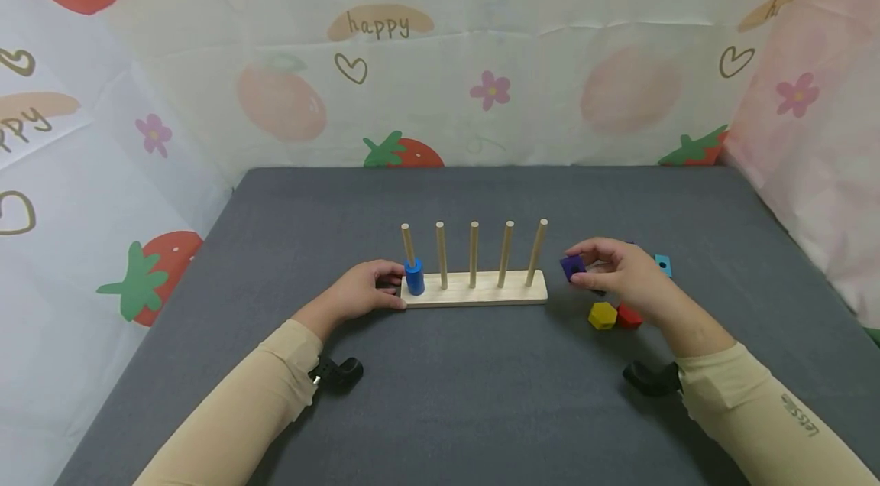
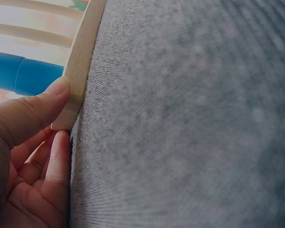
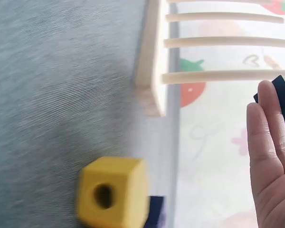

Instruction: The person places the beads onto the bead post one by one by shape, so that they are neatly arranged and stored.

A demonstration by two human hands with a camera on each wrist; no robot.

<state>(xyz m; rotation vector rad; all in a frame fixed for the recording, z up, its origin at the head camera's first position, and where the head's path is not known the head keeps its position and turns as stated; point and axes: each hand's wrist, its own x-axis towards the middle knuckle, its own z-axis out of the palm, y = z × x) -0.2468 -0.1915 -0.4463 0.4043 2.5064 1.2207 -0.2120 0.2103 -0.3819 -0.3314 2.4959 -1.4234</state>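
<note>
My left hand [image 1: 364, 289] grips the left end of a pale wooden peg board [image 1: 474, 299], thumb on its front edge in the left wrist view. Two blue cylinder beads [image 2: 26, 73] are stacked on the leftmost peg; the other pegs [image 1: 473, 253] stand bare. To the right of the board, my right hand [image 1: 622, 276] pinches a dark purple square bead [image 1: 572, 266] with a hole, held up above the table. The right wrist view shows this bead [image 3: 284, 97] partly hidden behind the fingers.
Below my right hand lie a yellow hexagonal bead [image 1: 602, 315] and a red bead [image 1: 629, 316]. A light blue bead [image 1: 663, 264] is behind the hand, and another purple bead [image 3: 154, 211] shows past the yellow one. A printed cloth [image 1: 440, 89] hangs behind the grey table [image 1: 440, 402].
</note>
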